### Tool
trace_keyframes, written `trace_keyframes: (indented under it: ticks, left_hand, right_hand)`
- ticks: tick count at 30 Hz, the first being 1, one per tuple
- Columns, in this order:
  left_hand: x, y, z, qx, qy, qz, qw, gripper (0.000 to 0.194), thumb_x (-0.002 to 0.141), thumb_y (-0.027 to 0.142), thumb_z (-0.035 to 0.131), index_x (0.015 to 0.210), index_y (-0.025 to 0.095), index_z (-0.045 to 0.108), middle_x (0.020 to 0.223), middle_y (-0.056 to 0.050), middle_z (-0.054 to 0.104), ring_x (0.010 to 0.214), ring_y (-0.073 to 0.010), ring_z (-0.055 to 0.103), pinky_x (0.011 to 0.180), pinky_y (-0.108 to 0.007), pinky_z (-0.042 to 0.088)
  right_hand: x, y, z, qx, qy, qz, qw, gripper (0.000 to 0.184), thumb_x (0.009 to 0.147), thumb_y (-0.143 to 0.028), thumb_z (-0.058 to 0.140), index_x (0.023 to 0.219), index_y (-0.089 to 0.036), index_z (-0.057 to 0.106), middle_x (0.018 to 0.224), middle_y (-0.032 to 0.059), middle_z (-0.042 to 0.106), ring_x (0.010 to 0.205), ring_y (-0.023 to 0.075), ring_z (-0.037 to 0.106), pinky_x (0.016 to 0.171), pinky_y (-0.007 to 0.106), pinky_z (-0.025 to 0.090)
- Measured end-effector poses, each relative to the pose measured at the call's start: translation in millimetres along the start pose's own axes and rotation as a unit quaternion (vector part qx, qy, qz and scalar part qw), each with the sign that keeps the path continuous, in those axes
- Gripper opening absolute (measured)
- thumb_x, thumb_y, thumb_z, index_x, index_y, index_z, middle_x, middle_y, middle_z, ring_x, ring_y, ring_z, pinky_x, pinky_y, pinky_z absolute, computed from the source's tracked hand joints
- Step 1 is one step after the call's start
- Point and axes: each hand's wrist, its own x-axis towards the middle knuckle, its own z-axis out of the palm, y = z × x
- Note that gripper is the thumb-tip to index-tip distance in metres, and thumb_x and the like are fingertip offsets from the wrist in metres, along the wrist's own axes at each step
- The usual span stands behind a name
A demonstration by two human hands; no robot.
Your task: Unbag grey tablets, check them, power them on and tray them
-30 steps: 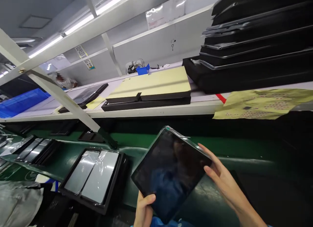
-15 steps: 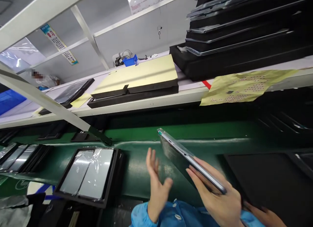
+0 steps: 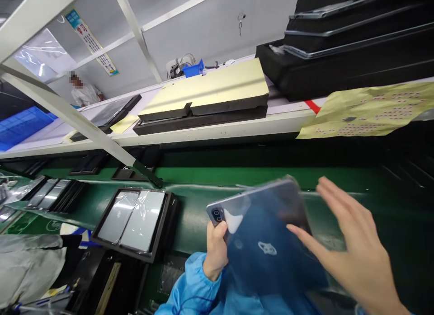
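Observation:
A dark blue tablet (image 3: pixel 257 233), with a camera bump and a pale logo on its back, is tilted up in front of me. My left hand (image 3: pixel 217 249) grips its left edge by the camera corner, thumb on the back. Clear film seems to cover the tablet, though motion blurs it. My right hand (image 3: pixel 356 247) is spread open at the tablet's right side, its thumb close to the back; whether the thumb touches I cannot tell.
Left on the green bench (image 3: pixel 190 215) stands a black tray (image 3: pixel 169 215) with two film-wrapped tablets. A white shelf (image 3: pixel 203 135) runs above, carrying a yellow-topped black box (image 3: pixel 217 91) and a tall stack of black foam trays (image 3: pixel 339 66). A slanted post (image 3: pixel 77 120) rises at left. A person (image 3: pixel 83 91) is far back.
The tablet has turned from edge-on to show its back. My left hand has taken hold of its left edge, and my right hand has let go and opened. The view has shifted.

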Motion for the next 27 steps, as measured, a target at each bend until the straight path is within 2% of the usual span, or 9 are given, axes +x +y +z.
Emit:
trace_keyframes:
  ticks: [2,4,8,11,13,16,18,24,27]
  left_hand:
    - [-6.8,10.5,1.7,0.009,-0.025,0.033,0.999,0.068,0.072,0.061,0.072,0.122,0.015,0.07,0.101,-0.012,0.078,0.104,-0.0369,0.072,0.098,-0.048,0.057]
    - [-13.7,21.1,2.2,0.018,-0.082,0.067,0.994,0.071,0.08,0.056,0.07,0.14,0.019,0.06,0.118,-0.011,0.076,0.109,-0.033,0.071,0.098,-0.044,0.057]
    - [-22.6,29.5,-3.4,0.062,-0.187,0.182,0.963,0.092,0.084,0.052,0.074,0.161,0.03,0.029,0.15,-0.011,0.056,0.127,-0.0324,0.063,0.106,-0.043,0.054]
    - [-28.0,26.9,-7.3,0.144,-0.189,0.257,0.937,0.092,0.09,0.034,0.073,0.163,0.04,0.016,0.145,-0.01,0.059,0.112,-0.0251,0.071,0.096,-0.039,0.061]
    - [-31.0,28.1,-6.2,0.224,-0.198,0.32,0.899,0.075,0.095,0.024,0.065,0.159,0.043,0.031,0.145,-0.009,0.058,0.117,-0.0268,0.068,0.098,-0.042,0.06]
    - [-33.2,37.4,0.3,0.344,-0.226,0.419,0.809,0.055,0.096,0.013,0.054,0.144,0.039,0.059,0.163,-0.006,0.037,0.15,-0.0385,0.038,0.116,-0.057,0.044]
    - [-33.9,44.5,5.4,0.386,-0.234,0.44,0.777,0.06,0.096,0.008,0.05,0.147,0.038,0.055,0.168,-0.002,0.027,0.155,-0.0385,0.027,0.122,-0.06,0.036]
    - [-36.9,50.3,12.0,0.417,-0.235,0.429,0.766,0.068,0.096,0.006,0.048,0.156,0.037,0.042,0.174,0.004,0.005,0.156,-0.0386,0.025,0.124,-0.057,0.036]
    - [-38.8,50.6,13.2,0.418,-0.237,0.422,0.769,0.069,0.095,0.005,0.047,0.156,0.037,0.041,0.174,0.004,0.009,0.155,-0.0382,0.028,0.122,-0.056,0.04]
  right_hand:
    - [1.8,11.2,-2.8,0.097,-0.04,0.091,0.99,0.081,0.074,-0.053,0.083,0.148,-0.037,0.054,0.15,0.005,0.058,0.13,0.0394,0.06,0.09,0.049,0.065]
    - [-3.1,13.5,-2.6,0.209,-0.081,0.179,0.958,0.062,0.074,-0.051,0.084,0.132,-0.035,0.068,0.122,0.0052,0.076,0.106,0.0346,0.075,0.074,0.039,0.069]
    - [-20.3,-1.8,-1.0,0.262,0.0,0.278,0.924,0.047,0.07,-0.041,0.089,0.114,-0.03,0.076,0.078,-0.0011,0.078,0.067,0.021,0.076,0.06,0.022,0.065]
    - [-27.7,-14.4,-1.8,0.268,0.049,0.321,0.907,0.051,0.066,-0.041,0.091,0.113,-0.029,0.077,0.082,0.0003,0.08,0.063,0.0181,0.074,0.056,0.017,0.061]
    - [-28.9,-19.7,-2.1,0.269,0.085,0.345,0.895,0.055,0.061,-0.042,0.094,0.112,-0.029,0.077,0.084,0.0017,0.081,0.066,0.0192,0.075,0.057,0.017,0.061]
    - [-27.7,-24.6,-1.7,0.269,0.128,0.37,0.88,0.058,0.059,-0.042,0.094,0.113,-0.028,0.077,0.082,0.0029,0.081,0.068,0.0193,0.075,0.058,0.016,0.06]
    - [-26.3,-27.0,-1.2,0.272,0.139,0.371,0.877,0.055,0.062,-0.04,0.093,0.114,-0.028,0.077,0.089,0.0031,0.081,0.072,0.0192,0.075,0.061,0.016,0.061]
    - [-24.1,-30.1,-1.2,0.282,0.149,0.368,0.873,0.06,0.069,-0.036,0.091,0.126,-0.028,0.074,0.101,0.0019,0.079,0.08,0.0137,0.073,0.068,0.01,0.058]
    - [-24.7,-29.5,-1.4,0.278,0.154,0.372,0.872,0.059,0.07,-0.034,0.091,0.126,-0.028,0.074,0.1,0.0017,0.079,0.08,0.0129,0.072,0.068,0.01,0.058]
